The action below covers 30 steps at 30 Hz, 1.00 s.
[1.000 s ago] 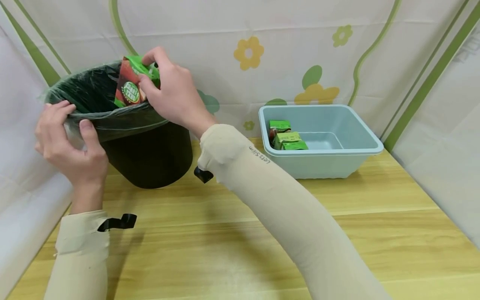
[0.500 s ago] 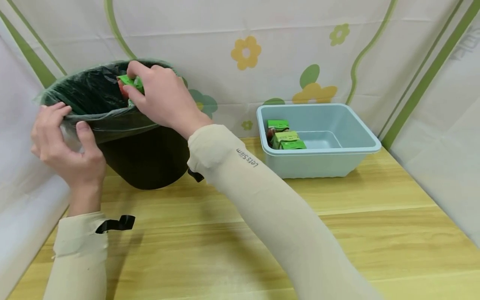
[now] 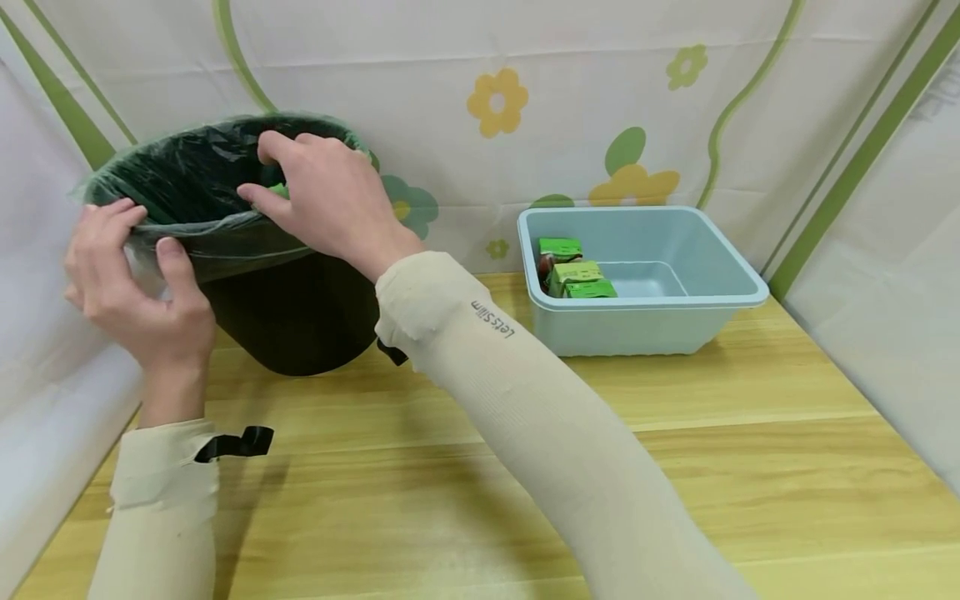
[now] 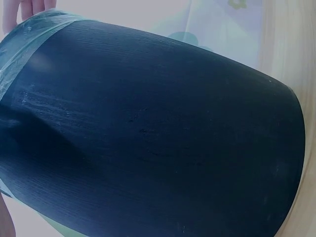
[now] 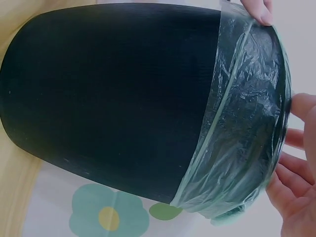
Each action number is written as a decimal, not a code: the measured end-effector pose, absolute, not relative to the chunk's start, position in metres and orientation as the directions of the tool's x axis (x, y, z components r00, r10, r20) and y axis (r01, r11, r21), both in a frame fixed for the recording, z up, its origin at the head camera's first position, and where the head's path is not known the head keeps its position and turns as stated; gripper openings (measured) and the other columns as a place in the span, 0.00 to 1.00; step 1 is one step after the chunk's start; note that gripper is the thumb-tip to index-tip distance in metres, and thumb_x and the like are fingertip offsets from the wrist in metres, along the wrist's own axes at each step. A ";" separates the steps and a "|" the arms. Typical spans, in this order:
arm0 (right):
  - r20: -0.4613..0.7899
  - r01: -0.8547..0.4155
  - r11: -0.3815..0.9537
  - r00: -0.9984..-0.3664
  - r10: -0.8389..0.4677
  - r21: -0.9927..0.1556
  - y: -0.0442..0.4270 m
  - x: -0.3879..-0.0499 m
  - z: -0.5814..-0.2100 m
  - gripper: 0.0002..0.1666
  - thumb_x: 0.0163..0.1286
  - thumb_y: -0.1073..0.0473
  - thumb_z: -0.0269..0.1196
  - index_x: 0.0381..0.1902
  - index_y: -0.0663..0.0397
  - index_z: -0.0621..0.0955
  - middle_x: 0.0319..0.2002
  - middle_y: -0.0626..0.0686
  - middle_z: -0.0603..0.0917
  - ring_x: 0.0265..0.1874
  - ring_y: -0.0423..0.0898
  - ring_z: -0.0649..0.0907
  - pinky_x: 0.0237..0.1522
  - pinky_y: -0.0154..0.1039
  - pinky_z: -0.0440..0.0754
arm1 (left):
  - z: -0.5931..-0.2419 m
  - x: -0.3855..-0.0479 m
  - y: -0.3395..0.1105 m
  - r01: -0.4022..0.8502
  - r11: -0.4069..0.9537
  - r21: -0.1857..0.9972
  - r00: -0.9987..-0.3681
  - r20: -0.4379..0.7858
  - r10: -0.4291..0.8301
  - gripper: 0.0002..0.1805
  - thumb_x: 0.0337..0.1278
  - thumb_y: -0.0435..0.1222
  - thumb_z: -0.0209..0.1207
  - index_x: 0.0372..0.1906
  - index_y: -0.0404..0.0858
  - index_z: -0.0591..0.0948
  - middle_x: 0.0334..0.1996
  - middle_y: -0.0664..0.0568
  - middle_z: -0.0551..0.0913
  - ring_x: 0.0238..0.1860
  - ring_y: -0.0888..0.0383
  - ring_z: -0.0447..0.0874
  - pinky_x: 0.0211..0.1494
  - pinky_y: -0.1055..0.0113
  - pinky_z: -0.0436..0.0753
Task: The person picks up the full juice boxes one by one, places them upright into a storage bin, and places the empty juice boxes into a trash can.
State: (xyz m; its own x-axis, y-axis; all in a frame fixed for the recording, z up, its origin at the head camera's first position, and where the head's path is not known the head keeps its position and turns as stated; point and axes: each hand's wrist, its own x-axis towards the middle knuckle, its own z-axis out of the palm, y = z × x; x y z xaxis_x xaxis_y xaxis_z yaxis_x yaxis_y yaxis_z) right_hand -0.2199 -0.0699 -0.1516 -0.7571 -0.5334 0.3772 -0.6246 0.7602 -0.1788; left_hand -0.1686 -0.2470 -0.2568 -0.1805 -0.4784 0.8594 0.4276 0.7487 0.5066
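Note:
A black trash bin (image 3: 300, 312) with a thin green plastic liner (image 3: 247, 242) folded over its rim stands at the back left. My left hand (image 3: 142, 283) grips the near-left rim, fingers over the edge and thumb on the liner outside. Above the bin's right side is my right hand (image 3: 330, 192), its thumb and fingers apart. A small green patch of a carton (image 3: 280, 190) shows past the thumb, lower in the opening; the rest is hidden. In the right wrist view, the fingers (image 5: 291, 173) are spread by the liner's edge and no carton shows.
A light-blue plastic basin (image 3: 637, 325) stands right of the bin. Several small green drink cartons (image 3: 573, 275) sit at its left end. Both stand on a wood-grain table (image 3: 450, 500), backed by a white flowered cloth (image 3: 420, 50).
My right hand has moved left and lower into the bin's opening. The red and green carton has dropped down inside, and the fingers have spread from it. The left hand stays on the rim.

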 end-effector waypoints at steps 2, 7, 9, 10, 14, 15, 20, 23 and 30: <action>0.374 -0.624 0.761 -0.758 -0.535 -0.177 -0.070 -0.220 -0.152 0.30 0.81 0.31 0.53 0.69 0.38 0.77 0.61 0.42 0.85 0.49 0.39 0.86 0.47 0.32 0.83 | -0.258 -0.169 -0.249 0.416 0.753 0.510 -0.189 0.858 -0.477 0.22 0.65 0.49 0.56 0.54 0.42 0.88 0.60 0.64 0.86 0.74 0.62 0.74 0.79 0.59 0.56; 0.358 -0.621 0.760 -0.765 -0.536 -0.189 -0.070 -0.220 -0.152 0.30 0.80 0.31 0.53 0.68 0.38 0.78 0.63 0.41 0.84 0.53 0.38 0.85 0.52 0.31 0.82 | -0.260 -0.169 -0.251 0.403 0.755 0.517 -0.194 0.854 -0.482 0.23 0.65 0.49 0.56 0.55 0.42 0.88 0.61 0.63 0.86 0.74 0.62 0.74 0.79 0.60 0.56; 0.352 -0.621 0.759 -0.767 -0.537 -0.196 -0.070 -0.220 -0.152 0.30 0.80 0.31 0.53 0.69 0.38 0.78 0.65 0.41 0.83 0.54 0.38 0.85 0.54 0.31 0.81 | -0.260 -0.170 -0.252 0.404 0.755 0.517 -0.193 0.855 -0.482 0.23 0.65 0.50 0.56 0.55 0.43 0.88 0.60 0.62 0.86 0.74 0.62 0.74 0.79 0.59 0.55; 0.348 -0.622 0.757 -0.767 -0.539 -0.201 -0.070 -0.220 -0.152 0.30 0.80 0.31 0.53 0.69 0.38 0.78 0.65 0.41 0.83 0.54 0.38 0.85 0.55 0.31 0.81 | -0.260 -0.170 -0.252 0.405 0.755 0.516 -0.192 0.855 -0.481 0.23 0.65 0.50 0.56 0.55 0.43 0.88 0.60 0.62 0.87 0.74 0.62 0.74 0.79 0.59 0.55; 0.340 -0.639 0.723 -0.763 -0.550 -0.263 -0.066 -0.222 -0.153 0.29 0.81 0.33 0.54 0.69 0.38 0.77 0.65 0.42 0.83 0.56 0.37 0.83 0.57 0.28 0.79 | -0.261 -0.170 -0.253 0.403 0.759 0.512 -0.196 0.858 -0.475 0.23 0.64 0.51 0.56 0.55 0.44 0.89 0.60 0.62 0.86 0.74 0.62 0.74 0.79 0.58 0.55; 0.342 -0.644 0.707 -0.761 -0.552 -0.292 -0.064 -0.222 -0.153 0.28 0.82 0.34 0.54 0.69 0.38 0.77 0.64 0.42 0.83 0.56 0.37 0.82 0.57 0.28 0.78 | -0.261 -0.170 -0.253 0.401 0.759 0.512 -0.198 0.858 -0.474 0.23 0.64 0.51 0.56 0.55 0.45 0.89 0.60 0.63 0.86 0.74 0.62 0.74 0.79 0.59 0.55; 0.369 -0.655 0.596 -0.755 -0.542 -0.465 -0.051 -0.228 -0.155 0.21 0.85 0.45 0.53 0.69 0.40 0.78 0.58 0.42 0.85 0.55 0.35 0.81 0.58 0.23 0.75 | -0.259 -0.168 -0.253 0.400 0.755 0.520 -0.205 0.853 -0.480 0.21 0.63 0.50 0.56 0.55 0.50 0.89 0.61 0.63 0.87 0.74 0.63 0.74 0.79 0.62 0.55; 0.400 -0.665 0.520 -0.742 -0.538 -0.536 -0.041 -0.233 -0.160 0.21 0.85 0.49 0.54 0.69 0.42 0.78 0.61 0.43 0.85 0.59 0.33 0.83 0.61 0.20 0.74 | -0.259 -0.168 -0.254 0.395 0.754 0.525 -0.209 0.851 -0.483 0.21 0.63 0.50 0.56 0.55 0.51 0.89 0.61 0.62 0.87 0.74 0.63 0.74 0.78 0.63 0.55; 0.589 -0.780 0.466 -0.623 -0.515 -0.419 0.004 -0.246 -0.180 0.26 0.82 0.51 0.61 0.72 0.50 0.78 0.71 0.47 0.81 0.71 0.40 0.77 0.72 0.23 0.67 | -0.261 -0.168 -0.260 0.391 0.756 0.525 -0.231 0.851 -0.471 0.21 0.63 0.50 0.56 0.56 0.52 0.89 0.61 0.65 0.86 0.74 0.63 0.74 0.77 0.63 0.55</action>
